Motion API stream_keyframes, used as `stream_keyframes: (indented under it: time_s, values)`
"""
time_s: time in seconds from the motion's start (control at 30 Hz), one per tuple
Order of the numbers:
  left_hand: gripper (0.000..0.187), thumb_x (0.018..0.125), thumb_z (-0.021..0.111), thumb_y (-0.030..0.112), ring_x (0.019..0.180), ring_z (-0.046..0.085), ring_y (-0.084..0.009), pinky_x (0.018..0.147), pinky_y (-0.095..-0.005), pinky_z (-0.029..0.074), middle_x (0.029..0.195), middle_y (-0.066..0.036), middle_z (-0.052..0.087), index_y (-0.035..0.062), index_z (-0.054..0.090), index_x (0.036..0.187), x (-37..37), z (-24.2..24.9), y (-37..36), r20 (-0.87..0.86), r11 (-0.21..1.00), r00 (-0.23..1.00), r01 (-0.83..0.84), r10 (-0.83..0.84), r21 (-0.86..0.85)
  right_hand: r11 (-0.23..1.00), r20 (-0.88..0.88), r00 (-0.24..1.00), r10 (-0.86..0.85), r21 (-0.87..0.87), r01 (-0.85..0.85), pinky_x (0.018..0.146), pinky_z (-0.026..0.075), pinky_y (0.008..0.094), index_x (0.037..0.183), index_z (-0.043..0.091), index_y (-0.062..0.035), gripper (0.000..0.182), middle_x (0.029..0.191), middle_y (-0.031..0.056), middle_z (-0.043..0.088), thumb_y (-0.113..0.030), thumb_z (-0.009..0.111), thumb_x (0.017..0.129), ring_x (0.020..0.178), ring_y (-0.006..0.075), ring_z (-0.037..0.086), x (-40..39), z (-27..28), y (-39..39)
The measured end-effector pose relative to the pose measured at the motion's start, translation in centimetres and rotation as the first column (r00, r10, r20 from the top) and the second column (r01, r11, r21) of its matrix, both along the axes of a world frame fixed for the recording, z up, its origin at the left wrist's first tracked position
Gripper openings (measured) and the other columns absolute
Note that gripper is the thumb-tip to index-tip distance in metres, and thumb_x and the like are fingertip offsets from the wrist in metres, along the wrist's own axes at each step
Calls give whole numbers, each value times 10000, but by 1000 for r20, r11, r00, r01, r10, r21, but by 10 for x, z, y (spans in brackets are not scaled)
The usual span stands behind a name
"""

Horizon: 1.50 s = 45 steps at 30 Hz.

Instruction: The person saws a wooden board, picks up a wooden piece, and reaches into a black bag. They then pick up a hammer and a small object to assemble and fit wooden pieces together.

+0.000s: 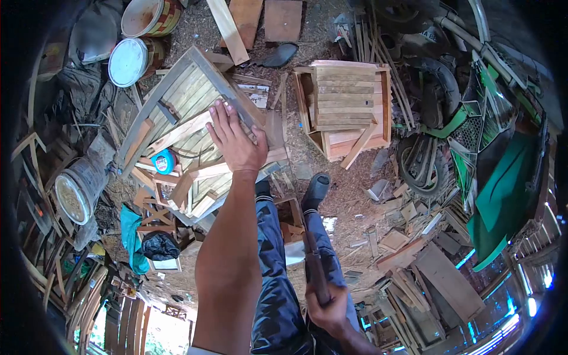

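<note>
My left hand (238, 142) lies with its fingers stretched out over a pale wooden strip (184, 132) on a slatted workbench (192, 83). Around it on the bench are a blue round tin (163, 161) with a light label, a small dark tool or block (168, 112) and several loose wood pieces. Low in the view, in front of my legs, my right hand (327, 307) is closed around a long dark brown tool (316, 269). Its far end points away from me, and I cannot make out its exact kind.
A slatted wooden piece of furniture (346, 97) stands right of the bench. Scrap boards (408, 251) and a wheel (421, 165) lie along the right. Buckets (128, 62) stand at the left. Wood shavings cover the ground near my shoe (317, 188).
</note>
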<state>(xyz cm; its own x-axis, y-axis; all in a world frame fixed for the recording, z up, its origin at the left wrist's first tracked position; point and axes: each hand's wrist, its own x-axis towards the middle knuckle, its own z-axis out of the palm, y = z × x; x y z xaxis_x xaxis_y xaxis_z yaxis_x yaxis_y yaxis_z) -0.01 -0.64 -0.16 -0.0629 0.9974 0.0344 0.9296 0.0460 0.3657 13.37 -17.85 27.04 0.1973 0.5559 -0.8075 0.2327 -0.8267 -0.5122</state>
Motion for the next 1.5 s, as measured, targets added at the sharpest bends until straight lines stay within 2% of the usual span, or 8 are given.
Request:
stream_keyframes:
  time_s: [0.23,0.43,0.73,0.87,0.97,1.1,1.33,1.5]
  values:
    - [708,770,567,225,1456,181,-391,1179,-543,88,1547,-219,258,-26,359,1398,0,-6,1,12,999,1000,4,-4,39,986,107,994,-5,167,-13,427,344,324,680,559,16,233,508,59,506,-113,606,869,460,90,465,-11,-127,71]
    - [693,772,566,224,1454,189,-389,1178,-544,92,1541,-215,272,-31,372,1387,2,-1,-2,13,1000,1000,-5,5,15,999,34,999,-26,23,25,464,418,294,751,609,45,113,519,57,526,-29,635,832,508,86,534,-2,0,8]
    - [672,797,553,220,1454,184,-384,1179,-535,97,1541,-204,271,-17,345,1391,-3,-3,-2,-14,1000,1000,12,-11,24,992,95,988,118,38,-122,653,519,414,1193,560,60,420,870,244,650,-87,641,808,766,369,674,-14,-91,81]
    - [666,800,552,224,1460,167,-378,1181,-532,89,1544,-205,262,-16,349,1387,0,-3,4,-5,1000,1000,-6,6,20,995,6,999,54,-81,-53,584,491,370,1029,575,41,254,747,188,605,-68,628,806,653,264,639,-3,11,4]
    - [693,785,562,229,1462,164,-383,1180,-538,81,1550,-211,252,-27,349,1393,3,-1,-3,14,1000,1000,0,-1,6,991,142,990,10,131,-28,462,419,341,713,607,23,173,526,96,549,-110,637,821,460,176,564,-11,-43,34]
    - [694,780,567,229,1461,165,-390,1179,-541,79,1551,-215,251,-33,357,1388,9,-3,1,14,1000,1000,4,-4,5,993,163,986,42,105,-59,538,464,396,807,611,35,243,634,185,584,-205,636,838,581,303,609,-14,-148,91]
    - [678,780,569,225,1457,173,-393,1180,-546,83,1543,-225,261,-38,382,1376,-1,-2,-1,-10,1000,1000,11,-11,-5,975,-13,995,101,-195,-101,656,549,447,1112,583,38,342,782,239,664,-95,635,801,776,425,667,-2,18,10]
    - [682,786,568,232,1457,172,-395,1176,-549,90,1540,-224,268,-43,377,1381,1,-4,-1,25,999,1000,15,-16,37,997,147,987,67,-39,-62,581,521,460,749,632,45,269,680,243,638,-216,677,798,654,451,631,-14,-112,88]
